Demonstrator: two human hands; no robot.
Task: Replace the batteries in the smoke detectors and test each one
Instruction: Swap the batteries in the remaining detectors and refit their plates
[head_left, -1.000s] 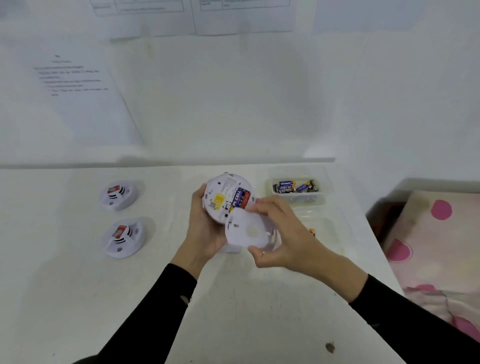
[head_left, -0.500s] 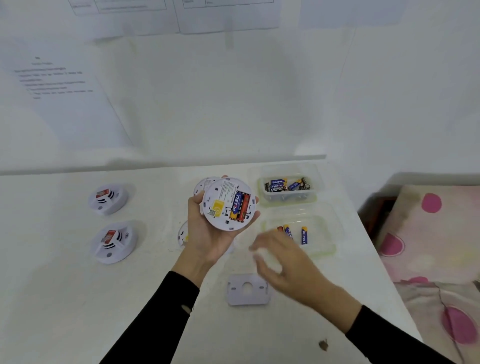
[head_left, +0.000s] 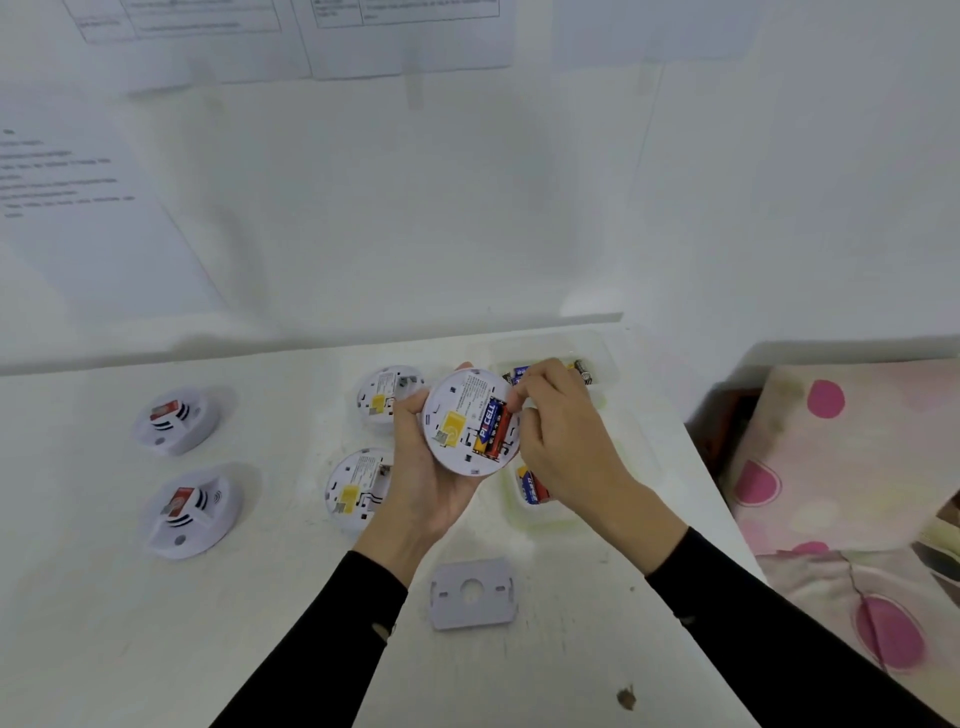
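Our left hand (head_left: 426, 483) cups the smoke detector (head_left: 467, 421) above the table (head_left: 260, 623), back side up, fingers wrapped round its rim. Our right hand (head_left: 561, 441) is curled, fingertips touching the upper end of the batteries (head_left: 491, 428) in the open compartment. Whether they grip one we cannot tell. Below our wrists lies the cover plate (head_left: 472, 592), flat on the table. Just left of the held unit sit two more detectors, backs up: the far one (head_left: 387, 392) and the near one (head_left: 356, 488). Well apart at the left stand another two, faces up (head_left: 174, 421) (head_left: 189, 512). Behind our right hand are two clear trays of batteries, the far tray (head_left: 597, 358) and the near tray (head_left: 540, 514).
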